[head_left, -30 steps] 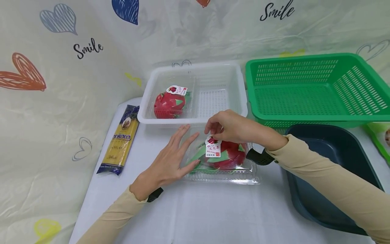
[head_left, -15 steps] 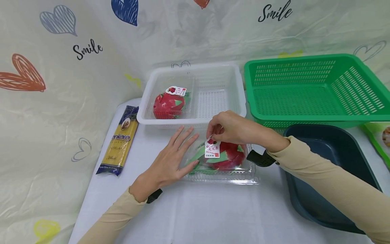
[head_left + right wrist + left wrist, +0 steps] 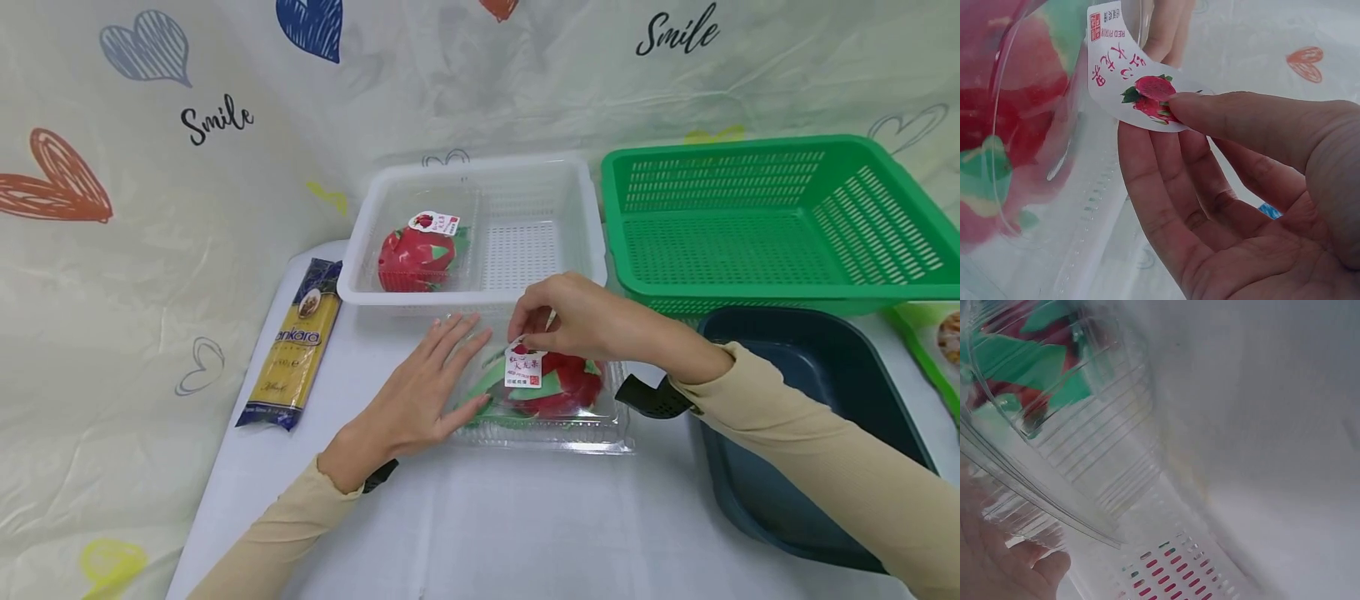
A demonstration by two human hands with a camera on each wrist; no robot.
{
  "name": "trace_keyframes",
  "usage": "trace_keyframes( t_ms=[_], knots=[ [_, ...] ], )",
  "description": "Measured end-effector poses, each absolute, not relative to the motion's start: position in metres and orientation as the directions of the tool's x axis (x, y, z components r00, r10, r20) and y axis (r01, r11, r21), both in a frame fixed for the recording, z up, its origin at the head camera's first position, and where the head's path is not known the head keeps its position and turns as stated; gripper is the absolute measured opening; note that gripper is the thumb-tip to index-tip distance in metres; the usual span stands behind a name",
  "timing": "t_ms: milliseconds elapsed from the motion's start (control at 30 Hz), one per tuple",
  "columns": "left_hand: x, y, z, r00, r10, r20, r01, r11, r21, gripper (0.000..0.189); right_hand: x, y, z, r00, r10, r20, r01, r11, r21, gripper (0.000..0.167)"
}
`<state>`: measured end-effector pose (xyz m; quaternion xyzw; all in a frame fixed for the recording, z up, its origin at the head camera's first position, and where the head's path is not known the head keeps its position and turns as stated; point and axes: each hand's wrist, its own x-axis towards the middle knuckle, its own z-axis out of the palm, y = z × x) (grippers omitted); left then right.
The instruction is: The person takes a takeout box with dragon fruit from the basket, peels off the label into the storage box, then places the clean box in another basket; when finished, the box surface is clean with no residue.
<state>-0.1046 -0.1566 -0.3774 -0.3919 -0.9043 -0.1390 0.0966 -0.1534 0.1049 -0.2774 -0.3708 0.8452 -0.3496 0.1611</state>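
A person's two bare hands are at a clear plastic box (image 3: 555, 440) on a white tablecloth (image 3: 510, 525), just in front of a white basket (image 3: 472, 298); a red and green dragon fruit (image 3: 566, 387) shows inside the box. The right hand (image 3: 573, 312) pinches one end of a white label (image 3: 522, 371) between thumb and fingers, above the box top; the label carries a printed dragon fruit and red characters. The left hand (image 3: 420, 392) grasps nothing, its fingers spread and straight over the box's left side; the left wrist view is dim, so I cannot tell which fingertips touch the plastic.

In the left part of the white basket sits a second clear box (image 3: 442, 198), also labelled, holding another red fruit (image 3: 416, 260); a green basket (image 3: 787, 292) stands to the right, with a dark blue basin (image 3: 795, 358) in front, partly under the right sleeve (image 3: 810, 442); at far left lies a yellow and blue packet (image 3: 288, 350) marked "ankara"; behind hangs a pale backdrop (image 3: 240, 292) with hearts and "Smile".
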Motion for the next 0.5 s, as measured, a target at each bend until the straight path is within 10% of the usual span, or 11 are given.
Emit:
trace_keyframes(
  t_ms=[500],
  knots=[
    [-0.108,-0.157,-0.379,-0.639,0.697,0.324,0.764,0.622,0.169,0.08,-0.137,0.124,-0.261,-0.668,-0.742,0.053,-0.522,0.417,-0.745,0.015]
  ],
)
